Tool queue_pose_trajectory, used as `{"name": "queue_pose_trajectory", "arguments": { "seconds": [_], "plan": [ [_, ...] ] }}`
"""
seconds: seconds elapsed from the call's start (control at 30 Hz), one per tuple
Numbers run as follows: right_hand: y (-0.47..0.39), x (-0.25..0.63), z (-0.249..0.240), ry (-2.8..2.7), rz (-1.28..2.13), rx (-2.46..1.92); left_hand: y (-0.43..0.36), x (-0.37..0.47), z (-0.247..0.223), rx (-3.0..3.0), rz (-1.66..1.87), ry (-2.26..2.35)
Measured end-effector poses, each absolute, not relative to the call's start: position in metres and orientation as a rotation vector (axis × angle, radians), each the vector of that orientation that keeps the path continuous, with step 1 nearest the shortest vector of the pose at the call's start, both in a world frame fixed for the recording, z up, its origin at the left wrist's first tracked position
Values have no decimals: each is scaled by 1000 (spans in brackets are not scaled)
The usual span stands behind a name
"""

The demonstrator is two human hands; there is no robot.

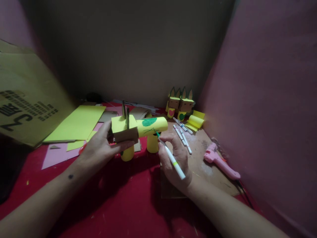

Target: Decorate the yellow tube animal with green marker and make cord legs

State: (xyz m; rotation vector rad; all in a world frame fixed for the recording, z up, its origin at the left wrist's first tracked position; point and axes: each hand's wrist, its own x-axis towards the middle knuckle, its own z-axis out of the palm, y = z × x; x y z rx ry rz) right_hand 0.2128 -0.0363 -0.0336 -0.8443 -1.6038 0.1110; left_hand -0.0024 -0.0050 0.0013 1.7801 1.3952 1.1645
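Observation:
My left hand point(105, 140) is closed around the box-shaped head of a yellow paper and cardboard animal point(159, 123), which has upright ears, a tube body and tube legs. A green patch point(149, 122) and thin dark lines show on the body's side. My right hand point(174, 155) grips a white marker point(172, 158) with a yellow band. Its green tip touches or nearly touches the body just below the lines.
Several white markers point(185, 140) and a pink glue gun point(220, 161) lie on a brown board point(198, 178) at right. Two finished-looking cardboard animals point(186, 105) stand behind. Yellow sheets point(76, 124) and a large carton point(27, 96) are at left.

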Motion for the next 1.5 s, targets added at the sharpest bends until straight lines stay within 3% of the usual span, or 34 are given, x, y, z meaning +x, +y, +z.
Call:
{"name": "queue_pose_trajectory", "arguments": {
  "seconds": [1.5],
  "plan": [
    [-43, 198, -34, -1674, 137, -771, -8, 0, 3, 1729, 1226, 1362]
  ]
}}
